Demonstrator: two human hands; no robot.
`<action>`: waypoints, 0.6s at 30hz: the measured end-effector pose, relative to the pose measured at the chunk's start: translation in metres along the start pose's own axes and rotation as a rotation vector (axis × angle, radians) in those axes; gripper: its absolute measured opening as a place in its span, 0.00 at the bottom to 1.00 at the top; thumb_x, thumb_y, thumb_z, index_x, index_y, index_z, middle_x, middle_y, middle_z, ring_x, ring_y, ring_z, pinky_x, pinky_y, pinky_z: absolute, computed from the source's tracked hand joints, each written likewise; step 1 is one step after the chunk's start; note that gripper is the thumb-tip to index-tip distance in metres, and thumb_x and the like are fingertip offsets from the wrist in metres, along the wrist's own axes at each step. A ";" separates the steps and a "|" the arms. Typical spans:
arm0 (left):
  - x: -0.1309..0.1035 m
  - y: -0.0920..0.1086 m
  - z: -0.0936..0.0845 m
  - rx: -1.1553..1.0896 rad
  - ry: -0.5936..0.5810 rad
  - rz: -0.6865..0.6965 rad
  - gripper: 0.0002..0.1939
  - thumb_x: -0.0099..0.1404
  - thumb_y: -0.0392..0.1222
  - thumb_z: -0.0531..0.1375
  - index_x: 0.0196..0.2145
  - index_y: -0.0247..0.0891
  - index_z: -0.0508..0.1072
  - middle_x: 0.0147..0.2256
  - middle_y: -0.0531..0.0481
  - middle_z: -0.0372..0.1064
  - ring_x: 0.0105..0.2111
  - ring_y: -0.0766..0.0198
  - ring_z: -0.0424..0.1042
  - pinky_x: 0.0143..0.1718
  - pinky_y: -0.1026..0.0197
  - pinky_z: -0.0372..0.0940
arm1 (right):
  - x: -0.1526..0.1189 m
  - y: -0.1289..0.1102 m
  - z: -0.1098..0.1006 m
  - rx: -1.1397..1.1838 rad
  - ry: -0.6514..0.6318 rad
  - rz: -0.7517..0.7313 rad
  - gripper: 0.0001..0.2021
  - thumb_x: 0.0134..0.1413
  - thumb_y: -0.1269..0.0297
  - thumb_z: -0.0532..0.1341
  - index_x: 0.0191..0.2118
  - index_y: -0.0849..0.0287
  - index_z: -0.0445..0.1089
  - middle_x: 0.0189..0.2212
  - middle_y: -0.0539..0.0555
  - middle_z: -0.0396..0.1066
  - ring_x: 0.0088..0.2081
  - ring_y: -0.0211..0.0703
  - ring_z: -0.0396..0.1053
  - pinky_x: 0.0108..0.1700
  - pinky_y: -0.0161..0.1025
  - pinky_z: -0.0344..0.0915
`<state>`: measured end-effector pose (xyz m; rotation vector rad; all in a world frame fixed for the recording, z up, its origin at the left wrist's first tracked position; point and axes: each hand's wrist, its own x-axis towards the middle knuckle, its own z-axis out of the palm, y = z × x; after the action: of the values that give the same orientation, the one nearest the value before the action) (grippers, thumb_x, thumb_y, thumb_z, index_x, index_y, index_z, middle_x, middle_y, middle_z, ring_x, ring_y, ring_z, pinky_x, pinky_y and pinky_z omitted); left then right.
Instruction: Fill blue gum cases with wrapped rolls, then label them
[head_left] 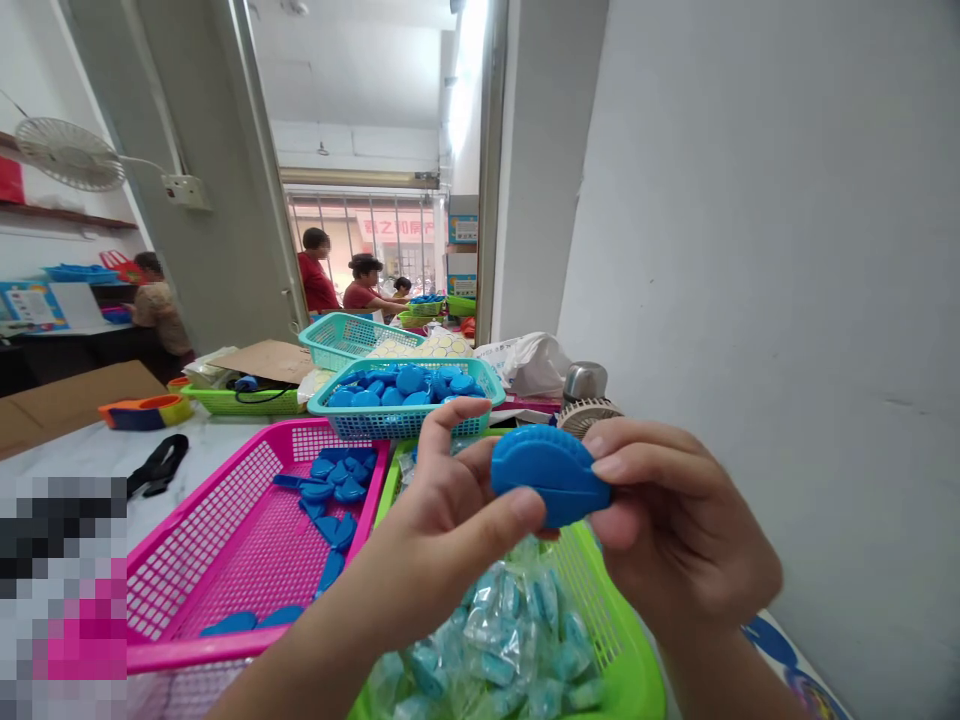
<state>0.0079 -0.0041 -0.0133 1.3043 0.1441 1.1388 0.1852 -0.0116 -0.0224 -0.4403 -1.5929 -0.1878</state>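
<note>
Between my two hands is a blue plastic shell-shaped piece (pixel 551 475) with a ridged curved top and a seam along its lower half. My left hand (pixel 457 500) grips it by its left end, thumb on the near face and forefinger raised. At its right end, my right hand (pixel 667 500) pinches it with thumb and fingertips. Below lies a green basket (pixel 626 640) full of small blue items in clear bags (pixel 499 630). A pink basket (pixel 225 540) at left holds loose blue plastic parts (pixel 341 480). Behind my hands, a turquoise basket (pixel 330 410) carries rounded blue pieces (pixel 412 380).
A tape dispenser (pixel 146 411) and a black strap (pixel 161 465) lie on the table at left. Farther back are another turquoise basket (pixel 322 340), a small fan (pixel 585 415) and a white plastic bag (pixel 525 360). A wall (pixel 765 250) stands close at right. Several people sit or stand beyond.
</note>
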 end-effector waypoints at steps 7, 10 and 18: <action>0.008 -0.007 0.002 0.027 0.196 0.088 0.31 0.63 0.35 0.72 0.54 0.44 0.57 0.34 0.55 0.78 0.33 0.70 0.78 0.36 0.72 0.72 | -0.004 -0.001 0.007 -0.003 0.074 0.015 0.09 0.64 0.66 0.66 0.49 0.50 0.74 0.43 0.53 0.75 0.43 0.46 0.74 0.44 0.42 0.72; 0.008 -0.006 -0.002 0.178 0.181 0.141 0.27 0.67 0.37 0.69 0.56 0.46 0.59 0.36 0.55 0.77 0.35 0.68 0.79 0.36 0.71 0.73 | -0.006 0.001 0.010 -0.040 0.054 0.003 0.10 0.64 0.68 0.66 0.49 0.49 0.74 0.44 0.53 0.75 0.44 0.46 0.74 0.46 0.43 0.72; 0.003 0.004 -0.008 1.025 0.220 0.511 0.14 0.64 0.42 0.71 0.48 0.45 0.80 0.52 0.47 0.75 0.53 0.56 0.75 0.55 0.58 0.74 | -0.001 0.003 0.008 -0.128 0.022 0.096 0.11 0.63 0.62 0.67 0.51 0.49 0.76 0.45 0.55 0.74 0.45 0.48 0.75 0.47 0.44 0.76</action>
<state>0.0013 0.0028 -0.0114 2.1858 0.6487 1.7465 0.1794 -0.0063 -0.0240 -0.6103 -1.5395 -0.2215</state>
